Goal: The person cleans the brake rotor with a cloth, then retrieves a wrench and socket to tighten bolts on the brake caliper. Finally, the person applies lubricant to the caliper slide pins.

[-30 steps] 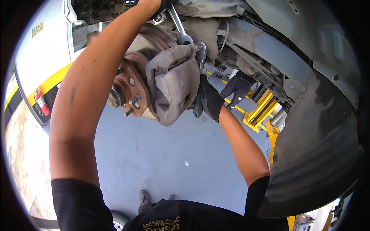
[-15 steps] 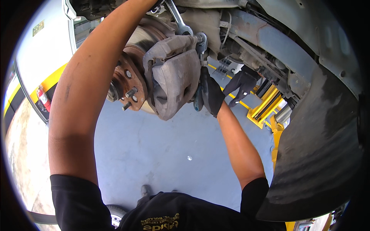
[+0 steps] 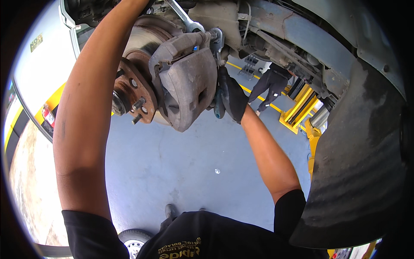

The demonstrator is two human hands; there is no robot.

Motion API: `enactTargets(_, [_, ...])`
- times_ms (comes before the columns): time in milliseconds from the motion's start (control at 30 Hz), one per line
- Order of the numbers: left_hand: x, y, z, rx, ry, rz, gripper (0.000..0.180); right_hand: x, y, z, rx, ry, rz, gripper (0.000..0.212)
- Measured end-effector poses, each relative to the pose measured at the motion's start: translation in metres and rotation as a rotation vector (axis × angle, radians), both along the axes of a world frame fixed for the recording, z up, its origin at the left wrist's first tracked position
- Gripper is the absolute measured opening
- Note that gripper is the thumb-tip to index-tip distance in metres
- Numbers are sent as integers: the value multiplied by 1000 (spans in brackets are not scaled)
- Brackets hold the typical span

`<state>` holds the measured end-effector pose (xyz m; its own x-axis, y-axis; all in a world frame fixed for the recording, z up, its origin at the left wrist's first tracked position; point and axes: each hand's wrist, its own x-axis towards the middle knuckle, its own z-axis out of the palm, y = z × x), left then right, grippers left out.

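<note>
Brake caliper [image 3: 189, 88] straddles disc [image 3: 141, 39]; right hand [image 3: 233, 96] clasps ratchet [image 3: 219, 104]; left hand [image 3: 149, 5] barely visible, grip unclear.

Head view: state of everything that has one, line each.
Right hand: gloved, closed around the ratchet handle
Ratchet: head at a fastener beside the caliper's upper end
Wrench: open end beside the ratchet head
Caliper: mounted over the disc
Disc: exposed
Hub: rusty, wheel off, studs bare
Left forearm: raised, hand cut off by the top edge

Right fingers [image 3: 224, 83] (black-gloved) around a ratchet [image 3: 219, 42] beside the brake caliper [image 3: 189, 82]
</note>
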<state>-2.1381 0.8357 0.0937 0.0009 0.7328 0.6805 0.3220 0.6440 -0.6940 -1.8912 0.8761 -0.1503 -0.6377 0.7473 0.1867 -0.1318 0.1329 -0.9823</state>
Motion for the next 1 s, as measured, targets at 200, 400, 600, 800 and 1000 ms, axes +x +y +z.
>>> enactTargets(200, [30,-9,-4,-96,-167,75,28,3,10,-7,60,-64,-38,70])
enactTargets(400, [33,-14,-3,-42,-126,78,25,3,-2,10,48,-141,-85,70])
enactTargets(600, [28,-13,-14,-94,-151,100,33,12,-1,20,-26,-238,-58,70])
enactTargets(800, [24,-6,-7,-51,-130,89,28,47,-14,64,-130,-443,-12,66])
enactTargets(1000, [7,24,-9,203,-380,-236,24,62,-21,54,-65,-380,-93,59])
